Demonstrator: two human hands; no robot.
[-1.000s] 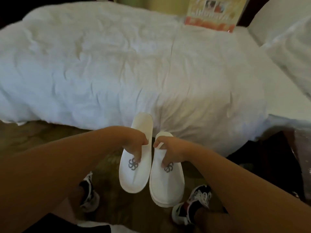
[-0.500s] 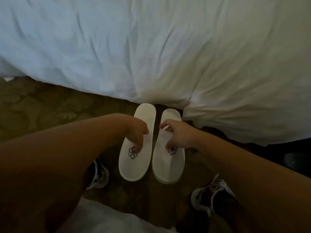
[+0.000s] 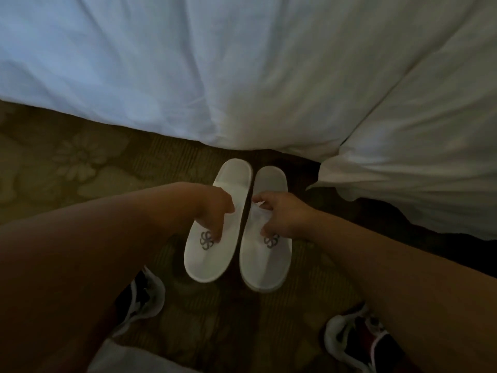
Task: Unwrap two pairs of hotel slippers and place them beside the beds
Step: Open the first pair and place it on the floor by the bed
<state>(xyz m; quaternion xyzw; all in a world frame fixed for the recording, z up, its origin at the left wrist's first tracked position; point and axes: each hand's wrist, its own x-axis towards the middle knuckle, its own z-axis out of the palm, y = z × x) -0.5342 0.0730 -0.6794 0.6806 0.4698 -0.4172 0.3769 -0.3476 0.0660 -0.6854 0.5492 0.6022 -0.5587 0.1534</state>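
Now, by item:
Slippers: 2 white ones, side by side and nearly touching along their inner edges, heels toward 12 o'clock at the bed, toes toward 6 o'clock.
Left slipper [image 3: 212, 230]: grey flower logo on its upper; whether the sole is flat on the carpet cannot be told.
Right slipper [image 3: 265, 232]: same logo, partly hidden by fingers.
Left hand [image 3: 212, 211]: fingers curled down over the left slipper's upper near its opening, closed around that edge.
Right hand [image 3: 282, 216]: pinching the right slipper's upper at its opening, thumb at 12 o'clock, fingers at 6 o'clock, bunching the cloth.
Carpet [image 3: 80, 162]: dark olive with a pale flower pattern, under the slippers.
Bed [image 3: 242, 76]: white rumpled cover hanging down at 12 o'clock, its hem just beyond the heels.
Shoes: 2 dark-and-white sneakers, 1 at 7 o'clock [image 3: 145, 300], 1 at 5 o'clock [image 3: 357, 340].
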